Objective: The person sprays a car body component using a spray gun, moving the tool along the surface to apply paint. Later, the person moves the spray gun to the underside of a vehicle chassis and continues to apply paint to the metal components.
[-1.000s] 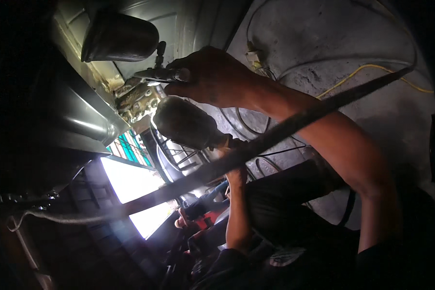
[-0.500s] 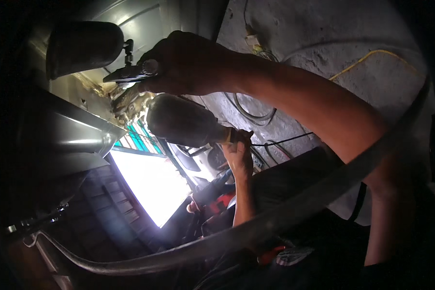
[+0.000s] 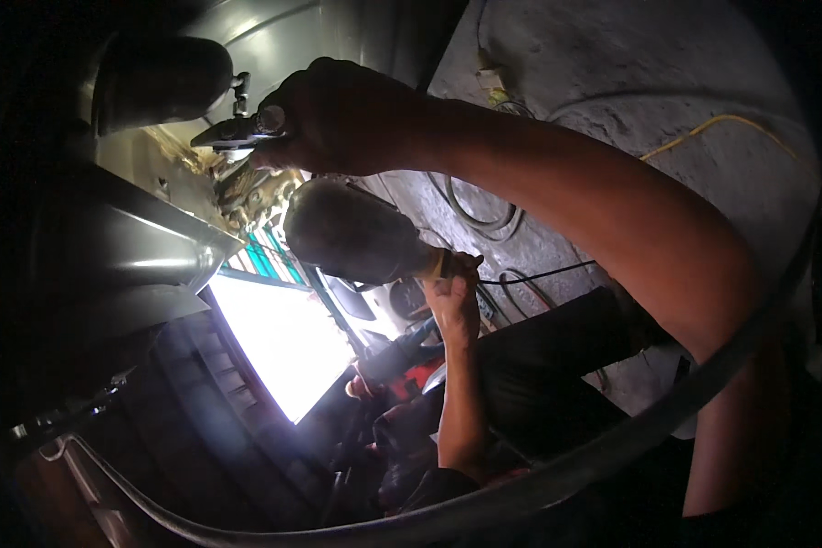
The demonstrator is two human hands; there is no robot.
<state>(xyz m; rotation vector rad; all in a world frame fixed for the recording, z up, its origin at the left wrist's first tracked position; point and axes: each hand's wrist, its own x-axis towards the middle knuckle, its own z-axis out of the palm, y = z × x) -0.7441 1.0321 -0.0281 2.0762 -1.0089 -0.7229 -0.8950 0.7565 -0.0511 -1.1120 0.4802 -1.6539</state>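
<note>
My right hand (image 3: 342, 119) is wrapped around a spray gun (image 3: 236, 133), seen from the back of the hand. A dark, rounded cup (image 3: 162, 84) joins the gun through a small metal fitting. Just beyond the gun is a rough, brownish-yellow patch (image 3: 247, 196) on a metal part. Lower and farther off, my left hand (image 3: 453, 301) is closed around the yellowish neck of a dark grey, rounded cylinder (image 3: 349, 230); its exact kind I cannot make out. The cylinder's far end sits below my right hand, beside the rough patch.
Shiny metal panels (image 3: 155, 251) fill the left side. A thick dark hose or strap (image 3: 329, 525) loops across the foreground. Cables (image 3: 479, 215) lie against the rough grey surface (image 3: 648, 59). A bright white panel (image 3: 283, 342) glows below the metal; a person in red (image 3: 420, 374) is beside it.
The view has shifted slightly, and the foreground loop hangs lower. My right hand and the spray gun sit a little farther left in the picture. Both hands keep their holds.
</note>
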